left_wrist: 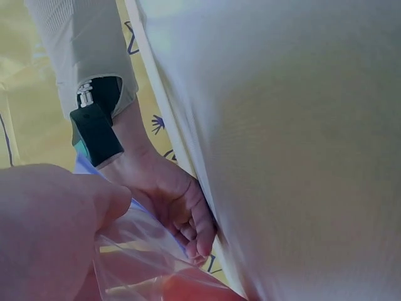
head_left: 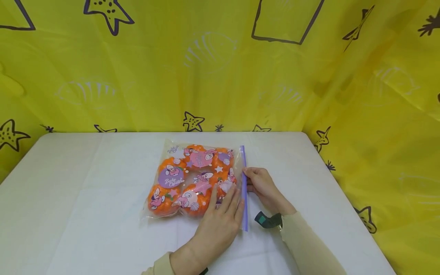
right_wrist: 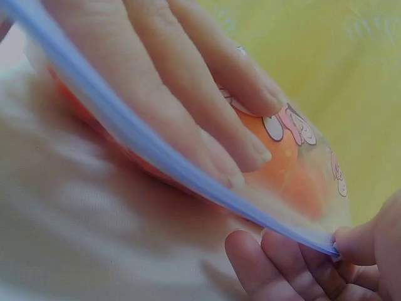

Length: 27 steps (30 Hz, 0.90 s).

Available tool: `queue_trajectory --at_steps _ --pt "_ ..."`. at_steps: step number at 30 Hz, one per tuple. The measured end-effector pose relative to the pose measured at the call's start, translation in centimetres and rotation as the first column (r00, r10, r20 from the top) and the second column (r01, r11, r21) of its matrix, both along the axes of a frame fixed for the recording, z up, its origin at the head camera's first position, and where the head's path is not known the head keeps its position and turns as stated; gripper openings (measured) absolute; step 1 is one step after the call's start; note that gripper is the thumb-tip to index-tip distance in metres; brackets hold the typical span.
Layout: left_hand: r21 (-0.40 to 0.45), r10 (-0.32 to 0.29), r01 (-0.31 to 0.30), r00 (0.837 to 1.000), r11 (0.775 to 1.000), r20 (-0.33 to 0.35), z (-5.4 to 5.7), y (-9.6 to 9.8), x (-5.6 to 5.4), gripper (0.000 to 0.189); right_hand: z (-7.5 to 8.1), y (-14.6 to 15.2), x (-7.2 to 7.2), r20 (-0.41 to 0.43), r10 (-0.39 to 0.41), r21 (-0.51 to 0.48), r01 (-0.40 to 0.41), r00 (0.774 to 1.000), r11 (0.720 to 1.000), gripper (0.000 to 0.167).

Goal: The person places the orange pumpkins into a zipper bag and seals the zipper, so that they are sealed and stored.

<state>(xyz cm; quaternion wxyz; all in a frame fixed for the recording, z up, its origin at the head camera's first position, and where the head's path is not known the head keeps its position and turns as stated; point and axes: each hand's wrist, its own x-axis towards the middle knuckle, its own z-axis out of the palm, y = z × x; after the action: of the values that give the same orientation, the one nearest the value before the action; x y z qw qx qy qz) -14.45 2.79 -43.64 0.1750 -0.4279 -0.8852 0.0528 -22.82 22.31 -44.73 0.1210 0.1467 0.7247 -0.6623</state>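
A clear zip bag (head_left: 177,162) printed with pink and purple cartoon figures lies flat on the white table. Inside it show several round orange things (head_left: 164,200) with small green parts; their exact kind is hard to tell through the print. My left hand (head_left: 220,225) rests on the bag's near right part, fingers straight and pointing away, beside the purple zip strip (head_left: 245,191). My right hand (head_left: 264,189) pinches the edge of that strip; in the right wrist view its thumb lies over the blue-looking strip (right_wrist: 188,175), with fingers beneath.
White cloth covers the table (head_left: 86,183). A yellow curtain (head_left: 154,76) with starfish and fish drawings hangs behind it and along its right side. A dark strap device (head_left: 268,220) sits on the right wrist, below a light sleeve (head_left: 309,244).
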Motion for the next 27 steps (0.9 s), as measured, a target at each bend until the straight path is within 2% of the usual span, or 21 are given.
queue_trajectory --at_steps 9,13,20,27 --pt "-0.018 0.002 -0.003 1.000 1.000 -0.015 0.3 0.0 0.0 0.043 -0.3 -0.5 -0.4 -0.010 -0.044 0.046 0.044 0.999 0.998 0.034" --pt "0.007 -0.006 0.006 1.000 1.000 -0.007 0.3 0.0 -0.1 0.043 -0.4 -0.7 -0.6 -0.011 -0.066 0.044 0.067 0.998 0.997 0.033" --pt "0.117 -0.017 0.008 0.997 0.993 0.076 0.0 -0.2 -0.5 0.047 -0.5 -0.6 -0.3 -0.034 -0.038 -0.024 0.037 0.999 0.999 0.031" --pt "0.124 -0.017 0.003 0.993 0.992 0.114 0.2 -0.2 -0.7 0.045 -0.5 -0.5 0.4 -0.039 -0.050 -0.006 0.050 0.998 0.999 0.030"
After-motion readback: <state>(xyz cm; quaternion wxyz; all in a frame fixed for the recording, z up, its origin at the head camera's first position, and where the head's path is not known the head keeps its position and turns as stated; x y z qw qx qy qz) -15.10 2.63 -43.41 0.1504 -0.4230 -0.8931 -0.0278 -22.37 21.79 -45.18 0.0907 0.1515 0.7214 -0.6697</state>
